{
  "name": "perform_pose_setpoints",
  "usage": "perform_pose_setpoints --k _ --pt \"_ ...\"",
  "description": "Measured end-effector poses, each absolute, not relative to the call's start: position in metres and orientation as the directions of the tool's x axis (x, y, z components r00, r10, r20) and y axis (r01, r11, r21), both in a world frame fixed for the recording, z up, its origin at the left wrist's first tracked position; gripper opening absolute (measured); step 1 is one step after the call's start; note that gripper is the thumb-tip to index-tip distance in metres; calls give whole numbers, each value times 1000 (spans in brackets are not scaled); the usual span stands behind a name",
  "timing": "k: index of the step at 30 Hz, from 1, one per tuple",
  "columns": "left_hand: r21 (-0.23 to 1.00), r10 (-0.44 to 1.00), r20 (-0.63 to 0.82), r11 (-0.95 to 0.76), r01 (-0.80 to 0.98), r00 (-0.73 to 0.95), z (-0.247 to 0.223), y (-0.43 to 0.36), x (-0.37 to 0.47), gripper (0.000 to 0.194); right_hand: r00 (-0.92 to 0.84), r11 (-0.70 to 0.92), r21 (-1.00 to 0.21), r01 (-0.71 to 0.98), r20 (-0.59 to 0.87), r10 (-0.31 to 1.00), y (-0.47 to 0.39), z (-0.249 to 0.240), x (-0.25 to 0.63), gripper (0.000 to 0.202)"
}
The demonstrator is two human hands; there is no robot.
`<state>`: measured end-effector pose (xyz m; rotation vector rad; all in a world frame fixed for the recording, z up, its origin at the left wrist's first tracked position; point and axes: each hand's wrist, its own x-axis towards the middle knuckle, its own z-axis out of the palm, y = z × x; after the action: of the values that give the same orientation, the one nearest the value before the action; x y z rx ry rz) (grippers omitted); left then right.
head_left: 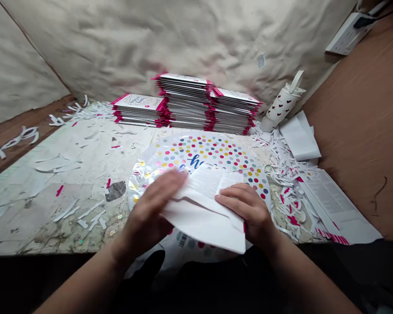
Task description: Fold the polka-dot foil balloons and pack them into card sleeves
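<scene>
A folded white paper sleeve [206,213] with a loose flap lies across both hands, above the round dotted foil balloon [212,146]. My right hand [249,209] grips the sleeve's right side, with the fingers on top and a bit of pink edge showing beside them. At the left side, my left hand [153,200] has its fingers over the sleeve and part of the hand beneath it; its fingertips are blurred by motion. Blue lettering on the balloon is partly hidden by the sleeve. The balloon's lower edge hangs over the table's front edge.
Stacks of pink-edged printed packets [186,104] stand at the back. A white tumbler with hearts [283,104] leans at the right, near flat printed sleeves [337,200]. Paper strips [68,211] litter the worn table [94,174]. A power strip [350,35] is mounted upper right.
</scene>
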<state>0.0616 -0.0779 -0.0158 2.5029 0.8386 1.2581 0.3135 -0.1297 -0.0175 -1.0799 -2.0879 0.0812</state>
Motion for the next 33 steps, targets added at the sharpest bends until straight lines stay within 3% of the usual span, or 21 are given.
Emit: perform_pose_setpoints --k 3,6,8,10,12,14,17,21,24,26,28,30,32,33 --pt "166 356 535 -934 318 766 -42 -81 64 31 -504 684 -254 684 513 695 -140 -48 312 39" --pt "102 363 414 -930 353 835 -65 -93 74 23 -611 720 -157 676 426 667 -157 -73 308 37" --pt "135 387 357 -922 362 850 -70 -99 80 22 -588 683 -182 708 383 712 -164 -79 307 34" --pt "225 435 305 -897 380 847 -68 -99 84 19 -514 609 -294 737 341 787 -164 -77 308 28" --pt "346 538 225 -824 450 812 -62 -95 88 14 -397 474 -432 768 259 880 -157 -71 309 18" --pt "403 683 104 -694 597 723 -57 -88 94 16 -253 294 -489 821 149 956 -146 -65 310 14" --pt "351 827 -25 -519 780 562 -53 -76 102 21 -147 182 -357 916 122 982 -132 -58 312 17" --pt "389 806 -161 -478 787 569 -49 -63 103 11 -475 478 -77 875 55 878 -130 -57 305 39" --pt "452 841 -76 -450 770 536 -42 -64 97 14 -532 533 138 835 -44 845 -130 -58 295 47" --pt "503 885 1 -403 765 466 -36 -71 91 14 -544 534 220 816 -18 839 -125 -54 290 44" --pt "661 866 -151 -270 700 477 -29 -79 88 20 -581 550 230 803 95 808 -119 -45 289 38" --pt "849 736 -394 61 525 550 -27 -85 89 33 -601 567 198 800 266 754 -114 -35 288 34" --pt "879 680 -471 418 230 562 -29 -85 94 34 -587 590 146 794 432 685 -113 -28 286 31" --pt "854 714 -473 515 71 516 -31 -83 98 32 -572 602 120 790 498 652 -114 -27 284 29"
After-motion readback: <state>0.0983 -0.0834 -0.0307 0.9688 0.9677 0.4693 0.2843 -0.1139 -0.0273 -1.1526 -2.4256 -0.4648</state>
